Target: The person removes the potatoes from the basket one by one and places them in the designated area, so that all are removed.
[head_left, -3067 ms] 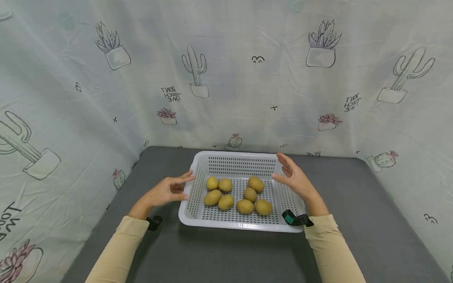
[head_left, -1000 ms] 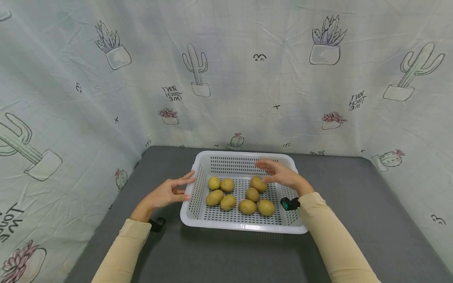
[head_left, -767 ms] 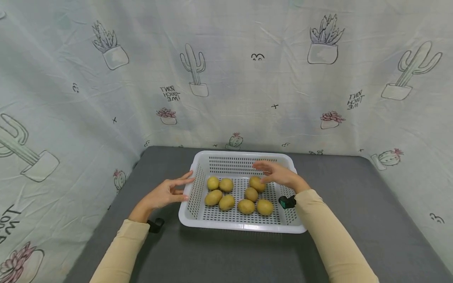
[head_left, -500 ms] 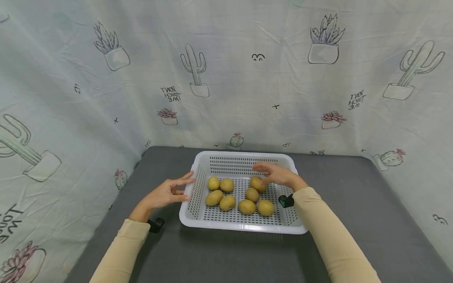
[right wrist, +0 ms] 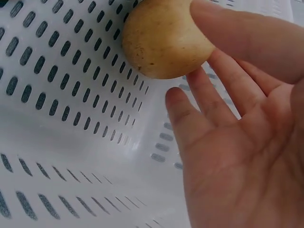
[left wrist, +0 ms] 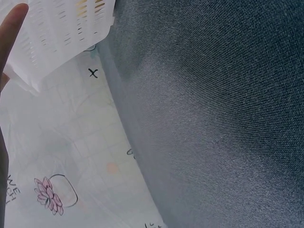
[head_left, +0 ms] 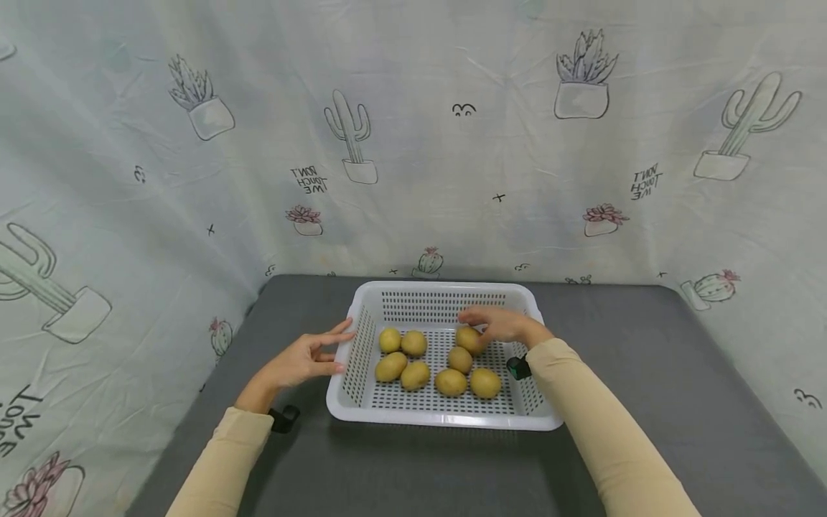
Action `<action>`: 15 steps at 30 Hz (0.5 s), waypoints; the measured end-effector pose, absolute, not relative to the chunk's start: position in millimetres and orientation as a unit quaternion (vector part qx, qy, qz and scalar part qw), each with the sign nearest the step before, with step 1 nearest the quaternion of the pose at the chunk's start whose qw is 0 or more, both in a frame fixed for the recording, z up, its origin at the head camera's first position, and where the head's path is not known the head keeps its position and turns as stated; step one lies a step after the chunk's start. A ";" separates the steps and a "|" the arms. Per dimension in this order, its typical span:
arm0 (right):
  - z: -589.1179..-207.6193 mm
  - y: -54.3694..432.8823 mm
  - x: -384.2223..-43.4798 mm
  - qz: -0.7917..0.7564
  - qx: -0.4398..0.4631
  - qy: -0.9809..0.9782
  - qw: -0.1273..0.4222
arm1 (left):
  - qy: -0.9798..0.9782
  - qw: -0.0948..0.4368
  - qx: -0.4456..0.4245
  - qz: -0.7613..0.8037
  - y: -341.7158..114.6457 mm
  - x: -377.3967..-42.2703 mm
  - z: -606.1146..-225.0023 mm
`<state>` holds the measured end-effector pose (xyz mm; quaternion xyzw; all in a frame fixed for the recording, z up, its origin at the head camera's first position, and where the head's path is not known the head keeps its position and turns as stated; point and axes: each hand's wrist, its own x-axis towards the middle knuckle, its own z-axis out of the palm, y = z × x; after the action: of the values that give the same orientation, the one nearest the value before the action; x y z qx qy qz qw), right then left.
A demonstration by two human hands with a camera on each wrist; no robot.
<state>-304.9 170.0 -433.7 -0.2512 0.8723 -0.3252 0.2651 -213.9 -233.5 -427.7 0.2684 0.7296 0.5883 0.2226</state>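
Note:
A white perforated plastic basket (head_left: 446, 421) holds several yellow-brown potatoes in two loose groups, left and right. My right hand (head_left: 507, 325) reaches inside over the back-right potato (head_left: 466, 339). The right wrist view shows its thumb and fingertips on either side of that potato (right wrist: 164, 40), which appears to rest on the basket floor. At the left rim my left hand (head_left: 298, 361) spreads its fingers fairly straight, with fingertips and thumb at the basket's edge. Only a finger (left wrist: 12, 23) of it shows in the left wrist view, beside the basket wall (left wrist: 61, 38).
The basket stands on a dark grey table (head_left: 413, 470). A pale curtain (head_left: 413, 129) printed with potted cacti hangs behind the table and at its sides. Dark bands with small devices sit at both wrists.
Over three seconds my right hand has moved from the right rim into the basket, then slightly lower onto the back-right potato. My left hand has stayed at the left rim.

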 end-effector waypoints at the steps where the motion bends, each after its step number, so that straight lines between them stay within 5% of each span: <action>1: -434.2 169.6 -305.4 -0.319 -0.251 0.875 0.264 | 0.730 0.223 0.268 0.588 -233.8 -213.9 -427.8; 15: -440.5 165.5 -308.9 -0.252 -0.255 0.895 0.266 | 0.723 0.224 0.278 0.591 -234.3 -215.2 -428.6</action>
<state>-308.9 165.5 -440.5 -0.2552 0.8949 -0.2517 0.2658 -215.2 -234.3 -428.6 0.2779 0.7234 0.5909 0.2244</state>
